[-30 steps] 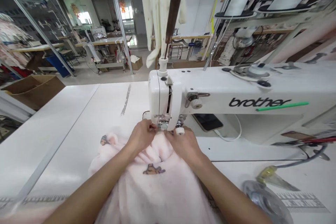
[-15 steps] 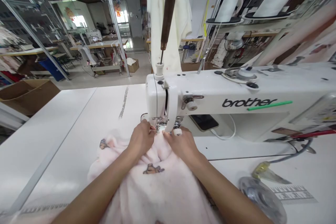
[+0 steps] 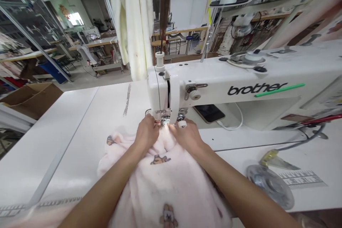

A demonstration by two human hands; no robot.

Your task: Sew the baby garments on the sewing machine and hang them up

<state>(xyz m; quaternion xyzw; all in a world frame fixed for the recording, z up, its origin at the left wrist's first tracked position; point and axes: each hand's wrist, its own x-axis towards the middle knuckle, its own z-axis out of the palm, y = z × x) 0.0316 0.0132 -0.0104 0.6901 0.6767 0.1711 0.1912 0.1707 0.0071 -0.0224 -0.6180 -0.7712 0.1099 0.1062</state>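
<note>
A pale pink fleece fabric [image 3: 162, 181] with small bear prints lies on the white table [image 3: 66, 131] and runs under the needle of a white Brother sewing machine [image 3: 240, 82]. My left hand [image 3: 146, 132] pinches the fabric edge just left of the presser foot [image 3: 166, 121]. My right hand [image 3: 188, 136] presses and grips the fabric just right of the foot. Both hands sit close together at the needle. The fabric's edge under the foot is hidden by my fingers.
A phone [image 3: 210, 113] with a white cable lies under the machine arm. A clear round dish [image 3: 269, 185] and yellow-handled snips [image 3: 278, 159] sit at the right. Cream cloth [image 3: 132, 21] hangs behind the machine. A cardboard box [image 3: 29, 98] stands left of the table.
The view shifted, so machine and hands sit slightly higher in frame and more fabric shows below. Both hands stay gripped on the fabric at the presser foot.
</note>
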